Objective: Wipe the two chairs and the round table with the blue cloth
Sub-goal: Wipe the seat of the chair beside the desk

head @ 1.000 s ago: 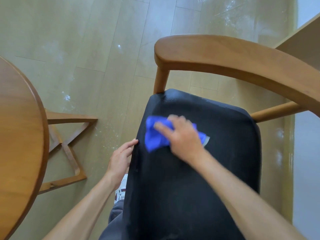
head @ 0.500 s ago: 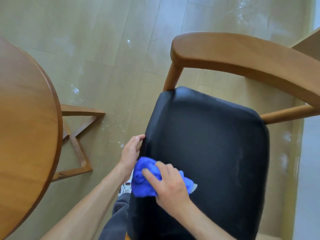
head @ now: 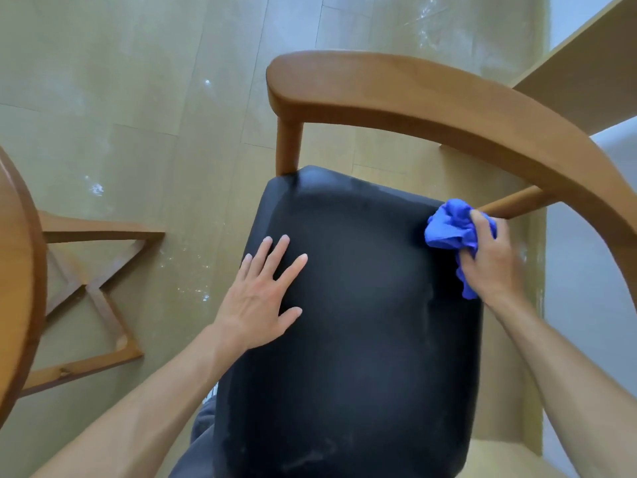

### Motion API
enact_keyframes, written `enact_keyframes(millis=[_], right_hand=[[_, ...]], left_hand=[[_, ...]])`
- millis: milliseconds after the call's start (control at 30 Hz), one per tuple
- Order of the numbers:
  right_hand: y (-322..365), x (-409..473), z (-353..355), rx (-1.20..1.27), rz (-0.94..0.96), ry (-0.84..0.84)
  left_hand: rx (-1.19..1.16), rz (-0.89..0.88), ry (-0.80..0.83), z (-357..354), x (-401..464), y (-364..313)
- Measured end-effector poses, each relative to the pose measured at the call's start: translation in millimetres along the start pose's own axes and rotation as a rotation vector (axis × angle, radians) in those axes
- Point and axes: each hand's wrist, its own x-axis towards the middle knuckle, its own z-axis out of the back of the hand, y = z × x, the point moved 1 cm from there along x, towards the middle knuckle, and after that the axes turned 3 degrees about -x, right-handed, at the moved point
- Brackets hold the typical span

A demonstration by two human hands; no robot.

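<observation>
Both hands are on the chair: the left hand (head: pixel 260 298), left of centre, lies flat with fingers spread straight on the black seat (head: pixel 355 322), gripping nothing, while the right hand (head: pixel 493 260), at the right edge, has its fingers curled round the bunched blue cloth (head: pixel 448 229) and holds it against the seat's far right corner.

Far left, a slice of the round table (head: pixel 17 270) and its crossed wooden base (head: pixel 96 294) show, apparently not yet wiped in this view. Centre frame, the seat shows faint dull streaks near its top edge and bottom (possibly dust or moisture, hard to tell).

At the right, the cloth sits just beside the wooden strut (head: pixel 510 203) under the curved backrest (head: pixel 431 98). To do this corner well, I judge the cloth should be pressed into the seam where cushion meets strut, then drawn along the right edge in overlapping strokes, with the flat left hand steadying the chair. Opening the wad would cover more surface. The backrest probably also needs wiping.
</observation>
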Motion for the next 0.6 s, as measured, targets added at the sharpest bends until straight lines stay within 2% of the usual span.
enact_keyframes(millis=[133, 200, 267, 333, 433, 533, 600], right_hand=[[-2, -42, -13, 0.186, -0.318, -0.122], [17, -83, -18, 0.217, -0.362, -0.114], [42, -133, -19, 0.218, -0.303, -0.012], [77, -193, -20, 0.222, -0.077, 0.101], [130, -271, -27, 0.210, 0.399, 0.377], [147, -295, -36, 0.084, 0.792, 0.441], [133, -275, -31, 0.097, 0.922, 0.463]], left_hand=[[0.076, 0.024, 0.057, -7, 3, 3], [0.061, 0.022, 0.064, -7, 4, 3], [0.035, 0.028, 0.063, -5, 5, 1], [0.027, 0.035, 0.070, -3, 5, -2], [0.035, 0.045, 0.081, -1, 6, -1], [0.064, 0.044, 0.093, -1, 6, -1], [0.069, 0.042, 0.097, -1, 5, -1]])
